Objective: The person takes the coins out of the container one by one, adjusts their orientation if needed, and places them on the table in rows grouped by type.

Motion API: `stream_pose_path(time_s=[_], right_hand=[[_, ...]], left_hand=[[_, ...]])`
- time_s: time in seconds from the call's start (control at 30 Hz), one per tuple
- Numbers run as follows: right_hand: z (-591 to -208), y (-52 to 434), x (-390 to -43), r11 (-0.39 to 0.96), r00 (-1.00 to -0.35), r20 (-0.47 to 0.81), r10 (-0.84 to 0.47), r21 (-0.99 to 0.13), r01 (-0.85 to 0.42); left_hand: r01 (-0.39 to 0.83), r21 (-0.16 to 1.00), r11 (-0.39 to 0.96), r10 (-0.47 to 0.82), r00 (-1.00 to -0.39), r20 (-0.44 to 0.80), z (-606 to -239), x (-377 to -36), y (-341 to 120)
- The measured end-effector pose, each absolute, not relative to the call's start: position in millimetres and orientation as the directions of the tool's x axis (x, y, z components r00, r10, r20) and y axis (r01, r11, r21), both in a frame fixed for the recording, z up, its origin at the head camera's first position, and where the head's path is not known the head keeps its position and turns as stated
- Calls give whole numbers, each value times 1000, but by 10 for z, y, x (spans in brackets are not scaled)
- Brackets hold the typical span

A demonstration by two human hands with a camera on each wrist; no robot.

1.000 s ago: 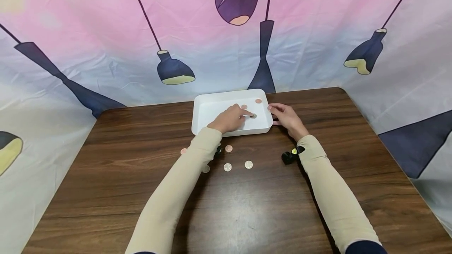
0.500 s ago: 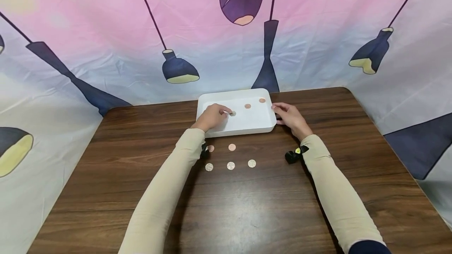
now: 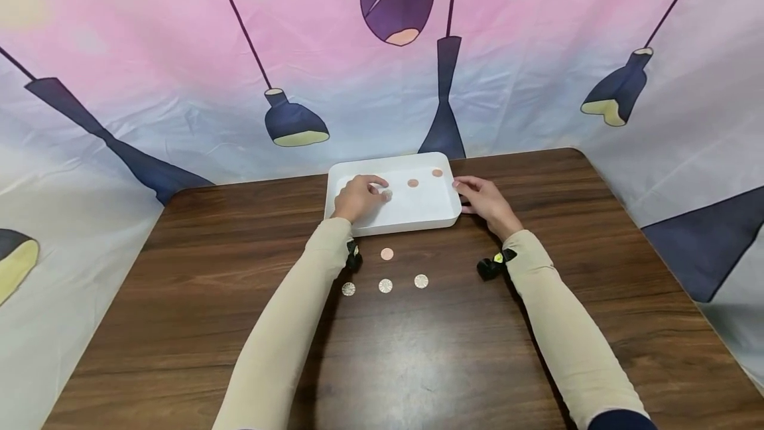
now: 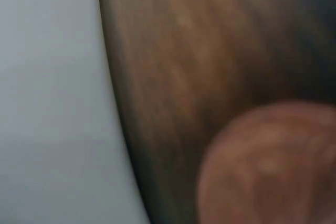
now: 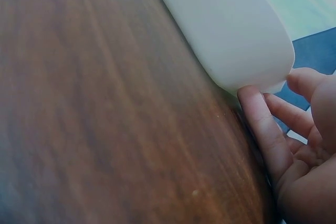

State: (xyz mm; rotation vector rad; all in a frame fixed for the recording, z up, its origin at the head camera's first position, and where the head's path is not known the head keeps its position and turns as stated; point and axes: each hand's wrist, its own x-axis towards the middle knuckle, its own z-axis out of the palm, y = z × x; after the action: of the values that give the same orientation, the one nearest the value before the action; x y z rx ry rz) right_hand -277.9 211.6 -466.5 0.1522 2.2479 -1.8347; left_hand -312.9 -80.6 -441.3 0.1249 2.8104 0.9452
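Both hands (image 3: 358, 198) at white tray (image 3: 430, 218)

Coins (image 3: 385, 285) before tray (image 3: 442, 221)

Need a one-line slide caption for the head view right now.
Left hand at a coin in the white tray; right hand steadies its edge.

I see my left hand (image 3: 357, 198) now sitting at the left end of the white tray (image 3: 364, 221), where a second ago it reached across to the tray's right half. The silver coin (image 3: 386, 196) at its fingertips has travelled left with it, away from the two copper coins (image 3: 413, 183). On the table (image 3: 179, 297), the coin beside my left wrist is now hidden.
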Motion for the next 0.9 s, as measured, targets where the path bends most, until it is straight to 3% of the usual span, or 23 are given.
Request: stream_pose_path(time_s=[0.33,0.9], right_hand=[[-4644,2088,-2767,215,-968,-243,-64,-950,225],[-4683,2092,-2777,204,-970,-237,-61,-954,221]], left_hand=[[12,622,783,130,-981,-145,-4396,-3157,-816],[161,659,734,334,-931,-145,-4379,-3166,-919]])
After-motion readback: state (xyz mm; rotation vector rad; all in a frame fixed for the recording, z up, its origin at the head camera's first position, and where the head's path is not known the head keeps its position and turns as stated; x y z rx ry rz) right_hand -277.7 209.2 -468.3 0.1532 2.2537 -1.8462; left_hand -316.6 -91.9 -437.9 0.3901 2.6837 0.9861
